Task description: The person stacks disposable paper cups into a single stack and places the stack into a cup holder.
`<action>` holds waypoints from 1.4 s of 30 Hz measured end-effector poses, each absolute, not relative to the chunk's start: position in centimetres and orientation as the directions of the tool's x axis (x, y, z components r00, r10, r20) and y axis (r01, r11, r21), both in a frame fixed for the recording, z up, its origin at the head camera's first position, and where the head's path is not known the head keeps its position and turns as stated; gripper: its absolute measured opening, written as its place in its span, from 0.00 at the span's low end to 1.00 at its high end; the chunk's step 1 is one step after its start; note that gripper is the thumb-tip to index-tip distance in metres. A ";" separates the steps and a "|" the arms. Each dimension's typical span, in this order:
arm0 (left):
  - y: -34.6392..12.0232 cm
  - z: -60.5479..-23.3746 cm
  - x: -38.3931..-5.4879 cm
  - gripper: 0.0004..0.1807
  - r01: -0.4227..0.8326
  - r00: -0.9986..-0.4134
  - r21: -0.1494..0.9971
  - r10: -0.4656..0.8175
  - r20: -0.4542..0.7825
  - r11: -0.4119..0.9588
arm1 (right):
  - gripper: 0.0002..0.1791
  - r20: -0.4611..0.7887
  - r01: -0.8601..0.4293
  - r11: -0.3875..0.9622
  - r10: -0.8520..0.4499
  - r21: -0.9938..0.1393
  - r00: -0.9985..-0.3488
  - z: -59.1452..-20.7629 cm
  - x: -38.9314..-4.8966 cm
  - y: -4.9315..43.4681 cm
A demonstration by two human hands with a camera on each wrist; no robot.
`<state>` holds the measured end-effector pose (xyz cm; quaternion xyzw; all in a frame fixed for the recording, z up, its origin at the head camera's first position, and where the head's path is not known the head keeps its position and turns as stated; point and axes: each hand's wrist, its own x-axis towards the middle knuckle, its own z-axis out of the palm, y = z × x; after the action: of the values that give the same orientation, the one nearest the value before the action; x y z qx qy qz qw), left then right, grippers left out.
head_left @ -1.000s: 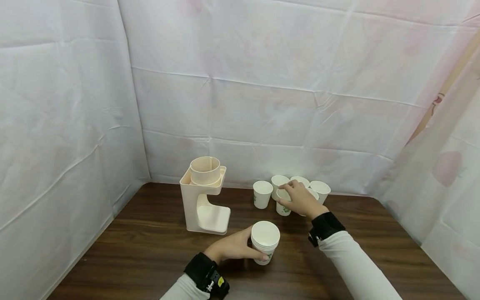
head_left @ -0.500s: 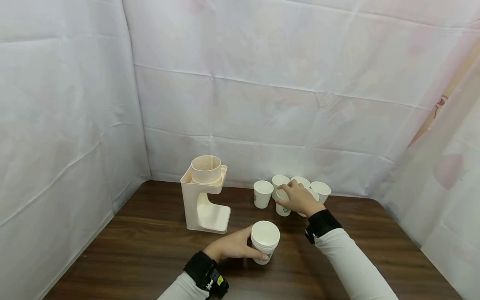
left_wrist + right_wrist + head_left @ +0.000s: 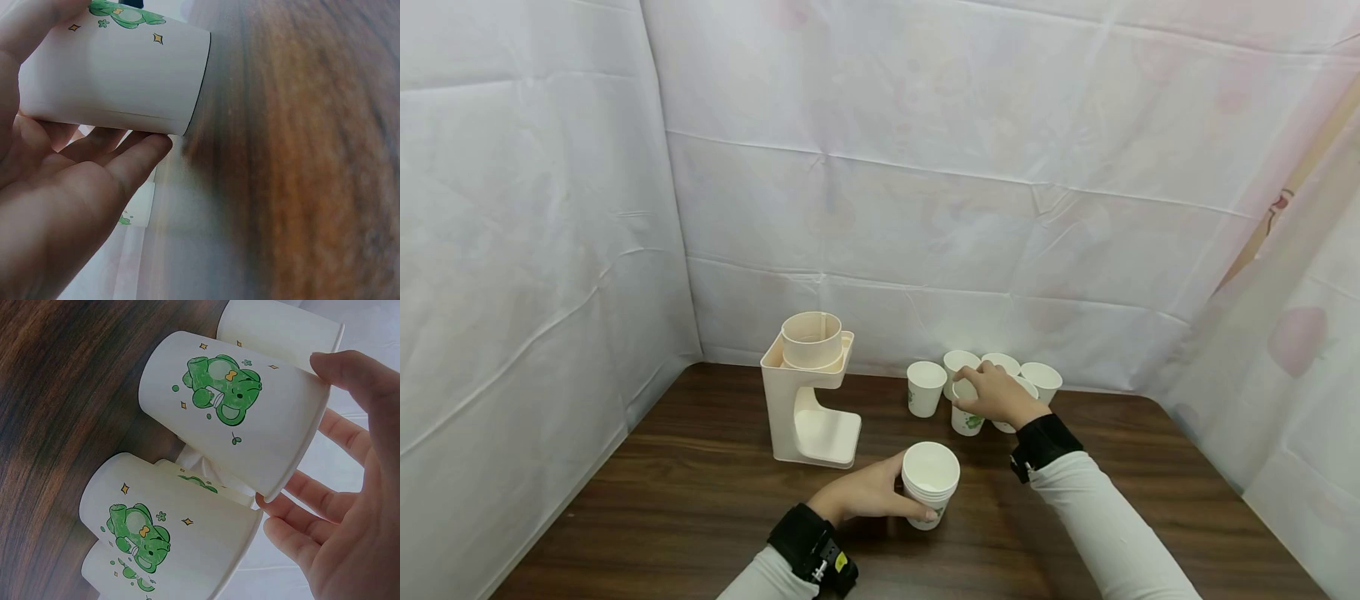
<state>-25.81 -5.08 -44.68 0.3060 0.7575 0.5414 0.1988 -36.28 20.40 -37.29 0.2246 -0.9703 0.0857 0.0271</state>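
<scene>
My left hand [image 3: 876, 493] wraps round a stack of white paper cups [image 3: 931, 479] near the front middle of the table, thumb on the near side and fingers behind. In the left wrist view, the lowest cup [image 3: 119, 75] shows a green printed picture, its base close to the wood. Farther back, my right hand [image 3: 996, 395] reaches down from above and pinches one paper cup [image 3: 967, 421] at its rim. The right wrist view shows the thumb [image 3: 325, 365] on one side of this cup's rim [image 3: 237, 400] and the fingers on the other; a green cartoon animal decorates its wall.
Several more paper cups [image 3: 925, 390] stand around the pinched one at the back of the table, some touching each other. A cream cup-holder-like stand [image 3: 786, 408] with a round tube [image 3: 811, 342] on top is at the left. White cloth [image 3: 865, 208] hangs behind the wooden table [image 3: 685, 500].
The right hand and the cup at its fingers have shifted very slightly. The left hand and its stack of cups stay in place.
</scene>
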 end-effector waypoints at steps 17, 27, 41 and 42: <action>-5.0 -44.7 -25.9 0.43 0.255 -0.732 0.943 0.680 0.044 0.213 | 0.22 0.067 -0.447 0.885 -0.442 -0.130 -0.894 -36.9 -36.2 20.1; -5.1 -44.7 -26.0 0.44 0.257 -0.737 0.938 0.675 0.034 0.233 | 0.19 0.094 -0.504 0.854 -0.495 -0.129 -0.864 -37.2 -36.3 20.5; -5.1 -44.8 -26.1 0.44 0.255 -0.712 0.946 0.701 0.044 0.199 | 0.17 0.134 -0.558 0.813 -0.542 -0.169 -0.830 -36.5 -35.4 21.0; -5.1 -44.8 -26.1 0.43 0.254 -0.709 0.947 0.703 0.044 0.197 | 0.16 0.139 -0.560 0.811 -0.542 -0.173 -0.829 -36.4 -35.2 21.1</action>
<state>-26.11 -5.06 -44.80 0.3211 0.7458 0.5463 0.2054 -35.23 21.10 -36.42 0.2898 -0.9505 0.1036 0.0418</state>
